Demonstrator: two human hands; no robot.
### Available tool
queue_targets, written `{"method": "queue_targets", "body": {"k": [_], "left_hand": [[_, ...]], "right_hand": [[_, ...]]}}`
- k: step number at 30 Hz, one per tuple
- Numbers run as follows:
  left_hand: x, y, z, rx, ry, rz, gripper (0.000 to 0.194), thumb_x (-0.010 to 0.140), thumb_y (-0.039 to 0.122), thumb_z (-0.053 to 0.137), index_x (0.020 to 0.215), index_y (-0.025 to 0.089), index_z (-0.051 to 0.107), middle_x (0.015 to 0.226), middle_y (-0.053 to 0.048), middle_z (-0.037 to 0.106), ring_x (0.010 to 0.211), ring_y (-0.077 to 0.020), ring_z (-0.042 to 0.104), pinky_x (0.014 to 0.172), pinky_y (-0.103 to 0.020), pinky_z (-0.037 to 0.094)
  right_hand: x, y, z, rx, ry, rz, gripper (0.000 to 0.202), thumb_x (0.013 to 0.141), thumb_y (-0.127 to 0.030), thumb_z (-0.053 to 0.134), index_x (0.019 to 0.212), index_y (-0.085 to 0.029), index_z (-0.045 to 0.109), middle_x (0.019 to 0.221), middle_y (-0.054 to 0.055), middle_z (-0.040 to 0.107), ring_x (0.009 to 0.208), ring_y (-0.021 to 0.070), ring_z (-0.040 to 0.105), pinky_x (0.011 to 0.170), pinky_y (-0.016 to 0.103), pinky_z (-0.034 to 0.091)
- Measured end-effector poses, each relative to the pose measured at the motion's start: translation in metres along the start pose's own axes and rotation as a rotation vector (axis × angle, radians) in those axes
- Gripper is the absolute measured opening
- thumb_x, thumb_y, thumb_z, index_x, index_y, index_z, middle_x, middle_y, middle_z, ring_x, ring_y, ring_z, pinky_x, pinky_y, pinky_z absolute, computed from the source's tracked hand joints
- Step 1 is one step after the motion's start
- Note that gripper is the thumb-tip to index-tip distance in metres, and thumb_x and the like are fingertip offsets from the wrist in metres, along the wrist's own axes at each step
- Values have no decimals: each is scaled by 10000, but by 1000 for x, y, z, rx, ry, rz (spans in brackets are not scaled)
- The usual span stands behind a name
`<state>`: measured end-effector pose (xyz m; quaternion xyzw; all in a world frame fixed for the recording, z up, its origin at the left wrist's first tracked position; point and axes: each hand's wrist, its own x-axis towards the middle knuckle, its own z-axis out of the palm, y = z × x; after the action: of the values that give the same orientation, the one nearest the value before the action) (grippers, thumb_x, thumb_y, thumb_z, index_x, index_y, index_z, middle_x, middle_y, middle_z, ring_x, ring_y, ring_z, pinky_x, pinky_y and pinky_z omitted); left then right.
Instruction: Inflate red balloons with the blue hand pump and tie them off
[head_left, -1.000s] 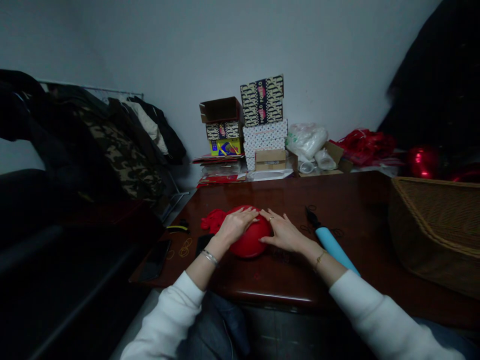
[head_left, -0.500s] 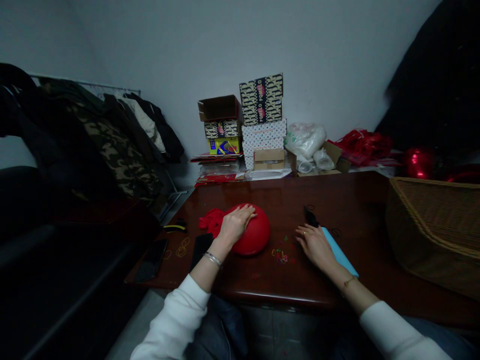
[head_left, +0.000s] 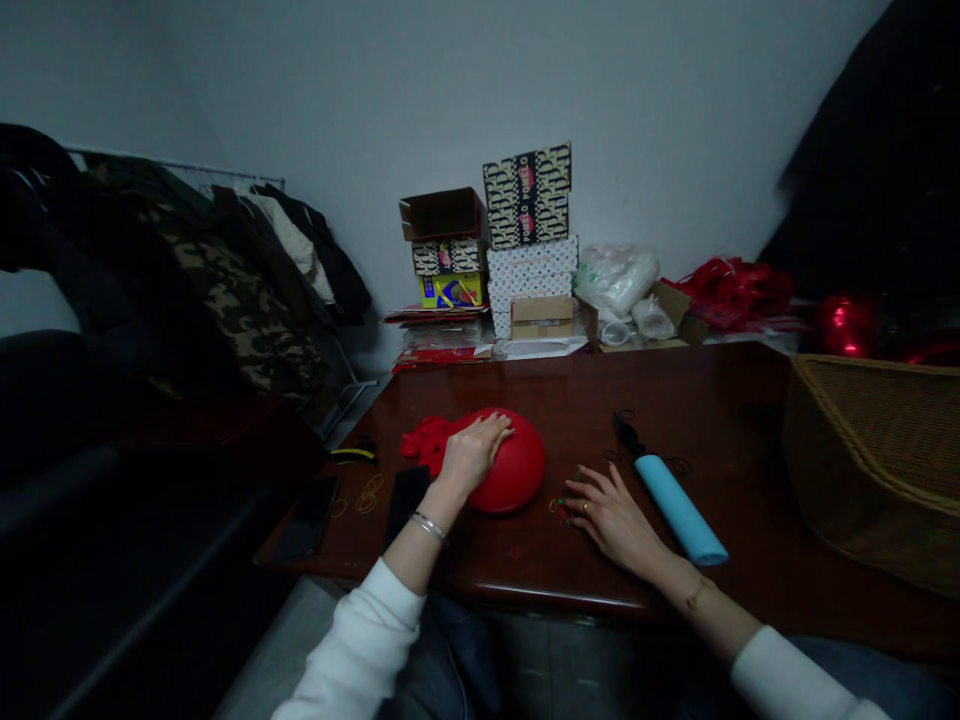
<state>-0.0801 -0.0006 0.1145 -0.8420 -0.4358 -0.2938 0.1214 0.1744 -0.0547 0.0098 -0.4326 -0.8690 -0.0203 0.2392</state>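
A round, inflated red balloon (head_left: 521, 465) rests on the brown table (head_left: 720, 400). My left hand (head_left: 472, 455) lies over its upper left side, holding it with the fingers curved along its surface. To its left is a heap of limp red balloons (head_left: 426, 440). My right hand (head_left: 611, 515) is open, palm down and fingers spread, over small coloured rubber bands (head_left: 556, 506) that it partly covers. Right of that hand lies a light-blue balloon pump (head_left: 679, 508) with a black end.
A wicker basket (head_left: 847, 480) stands on the right. Two dark phone-like slabs, the nearer one (head_left: 409, 492) beside my left forearm, and yellow rubber bands (head_left: 368, 494) lie on the left. Stacked boxes (head_left: 531, 270) stand behind the table.
My right hand has moved left from beside the pump to over the small coloured bands, uncovering more of the pump. My left hand stays on the red balloon.
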Motion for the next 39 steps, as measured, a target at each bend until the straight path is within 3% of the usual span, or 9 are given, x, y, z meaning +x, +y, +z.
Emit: {"method": "queue_targets", "body": {"k": [7, 12, 17, 24, 27, 31, 35, 39], "left_hand": [[-1, 1, 3, -15, 11, 3, 266, 917, 285, 470, 1112, 234, 643, 1140, -35, 668, 1070, -163, 617, 970, -322, 478], [0, 5, -1, -10, 33, 35, 255, 915, 272, 476, 1090, 209, 651, 1119, -42, 679, 1055, -158, 625, 952, -298, 488], [-1, 6, -2, -11, 19, 35, 254, 918, 266, 470, 1086, 207, 651, 1131, -41, 673, 1081, -160, 610, 962, -296, 483], [-6, 5, 4, -46, 53, 72, 256, 913, 278, 482, 1095, 202, 644, 1130, -52, 673, 1085, -180, 607, 963, -353, 492], [-6, 7, 6, -53, 72, 99, 254, 911, 267, 485, 1093, 188, 644, 1112, -61, 680, 1071, -189, 615, 950, -363, 503], [-4, 13, 7, -46, 75, 137, 254, 906, 261, 494, 1095, 177, 641, 1119, -70, 676, 1082, -197, 607, 956, -367, 500], [-4, 18, 8, -18, 77, 166, 262, 904, 258, 497, 1107, 164, 634, 1122, -82, 674, 1088, -199, 604, 955, -367, 501], [-5, 18, 11, 38, 63, 189, 283, 909, 249, 485, 1133, 139, 617, 1138, -101, 663, 1092, -194, 603, 966, -359, 491]], "right_hand": [[-4, -19, 3, -82, 15, -94, 260, 863, -207, 510, 1075, -252, 653, 1257, 41, 589, 1321, 257, 344, 1102, 626, 98], [-1, -21, 16, -126, 19, -120, 244, 863, -140, 484, 985, -217, 682, 1242, 39, 600, 1319, 242, 352, 1120, 601, 123], [-1, -22, 22, -110, 2, -127, 301, 880, -126, 422, 1027, -224, 666, 1260, 8, 589, 1320, 215, 350, 1141, 548, 159], [-5, -13, 22, 10, 207, 31, 239, 882, -214, 463, 956, -218, 690, 1203, 27, 624, 1231, 255, 447, 1077, 571, 284], [0, -7, 15, 163, 328, 146, 221, 876, -265, 487, 959, -224, 688, 1165, 58, 640, 1188, 263, 478, 1010, 561, 373], [26, -11, -9, 356, 440, 245, 216, 878, -319, 498, 950, -235, 684, 1142, 69, 647, 1173, 252, 476, 963, 512, 427], [58, -25, -34, 442, 490, 208, 209, 881, -323, 501, 954, -247, 680, 1159, 54, 639, 1196, 230, 447, 1000, 487, 398], [77, -37, -42, 479, 487, 168, 203, 884, -313, 495, 926, -253, 684, 1156, 51, 639, 1207, 229, 434, 1005, 489, 391]]}}
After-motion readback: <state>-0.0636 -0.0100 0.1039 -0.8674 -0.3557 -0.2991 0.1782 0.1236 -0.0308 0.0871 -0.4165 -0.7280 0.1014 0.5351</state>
